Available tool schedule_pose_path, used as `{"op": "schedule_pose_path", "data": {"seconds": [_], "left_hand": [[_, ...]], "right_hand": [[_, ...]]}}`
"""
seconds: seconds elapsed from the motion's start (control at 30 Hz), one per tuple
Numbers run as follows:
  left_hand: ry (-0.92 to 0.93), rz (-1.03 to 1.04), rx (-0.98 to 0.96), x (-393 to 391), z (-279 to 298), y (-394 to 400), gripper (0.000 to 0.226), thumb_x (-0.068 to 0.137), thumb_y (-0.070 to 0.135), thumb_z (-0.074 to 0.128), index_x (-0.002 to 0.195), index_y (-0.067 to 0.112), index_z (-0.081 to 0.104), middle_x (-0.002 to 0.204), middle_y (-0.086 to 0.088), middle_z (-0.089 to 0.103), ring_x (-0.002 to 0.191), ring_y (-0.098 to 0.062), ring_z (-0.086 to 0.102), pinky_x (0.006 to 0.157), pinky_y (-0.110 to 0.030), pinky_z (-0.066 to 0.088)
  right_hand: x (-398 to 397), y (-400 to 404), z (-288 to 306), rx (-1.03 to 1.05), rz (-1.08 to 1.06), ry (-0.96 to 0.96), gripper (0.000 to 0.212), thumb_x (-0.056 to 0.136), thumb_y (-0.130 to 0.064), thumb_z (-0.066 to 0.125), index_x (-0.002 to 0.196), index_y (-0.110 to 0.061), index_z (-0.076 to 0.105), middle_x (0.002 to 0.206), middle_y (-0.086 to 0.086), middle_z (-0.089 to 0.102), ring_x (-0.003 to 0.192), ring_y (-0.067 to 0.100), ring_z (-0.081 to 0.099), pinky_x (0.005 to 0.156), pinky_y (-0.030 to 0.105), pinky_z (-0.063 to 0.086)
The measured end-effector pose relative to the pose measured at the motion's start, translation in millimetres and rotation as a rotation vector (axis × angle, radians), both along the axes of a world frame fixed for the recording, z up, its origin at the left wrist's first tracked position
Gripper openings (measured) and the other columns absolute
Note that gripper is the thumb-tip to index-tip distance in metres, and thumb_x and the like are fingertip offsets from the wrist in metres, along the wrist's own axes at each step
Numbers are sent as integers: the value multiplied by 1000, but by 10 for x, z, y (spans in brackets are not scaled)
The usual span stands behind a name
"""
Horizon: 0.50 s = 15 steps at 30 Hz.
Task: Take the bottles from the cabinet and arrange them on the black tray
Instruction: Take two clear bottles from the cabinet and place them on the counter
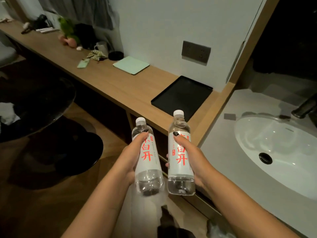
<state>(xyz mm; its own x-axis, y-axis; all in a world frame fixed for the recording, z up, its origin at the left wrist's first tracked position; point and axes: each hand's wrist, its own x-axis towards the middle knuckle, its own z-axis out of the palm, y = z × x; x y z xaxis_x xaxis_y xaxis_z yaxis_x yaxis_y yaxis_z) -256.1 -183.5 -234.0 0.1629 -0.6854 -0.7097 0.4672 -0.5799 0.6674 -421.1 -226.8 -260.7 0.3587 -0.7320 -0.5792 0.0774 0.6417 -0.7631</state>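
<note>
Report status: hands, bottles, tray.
Left hand grips left bottle; right hand grips right bottle. Both upright, short of tray. Nothing on tray.

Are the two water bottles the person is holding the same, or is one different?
The left bottle leans with its cap toward the left, while the right bottle stands nearly upright. The left bottle sits lower in the picture; the right bottle's cap reaches higher, overlapping the black tray. The left hand holds one, the right hand the other. Both are clear, white-capped, with white labels and red characters.
</note>
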Motion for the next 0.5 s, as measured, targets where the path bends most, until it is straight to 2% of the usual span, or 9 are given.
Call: {"op": "schedule_pose_path", "data": {"seconds": [0.2,0.33,0.5], "left_hand": [[9,-6,-11,454,23,-677,50,77,52,66,106,11,61,78,-10,66,68,-23,65,62,-33,55],[53,-64,-19,690,-12,-1278,48,78,47,68,108,10,61,71,-9,63,60,-22,64,56,-32,54],[77,-87,3,948,-35,-2030,51,80,43,68,114,8,58,70,-10,61,54,-22,63,50,-31,53]], "right_hand": [[416,-548,-1,-23,-27,17,47,76,-49,66,109,-16,56,90,14,69,78,30,67,81,45,55],[684,-1076,-72,-67,-17,47,41,81,-46,63,108,-15,55,84,13,69,73,29,67,77,44,56],[996,-1843,-89,-45,-55,59,41,81,-46,63,108,-17,56,81,9,68,69,24,68,65,34,56]]}}
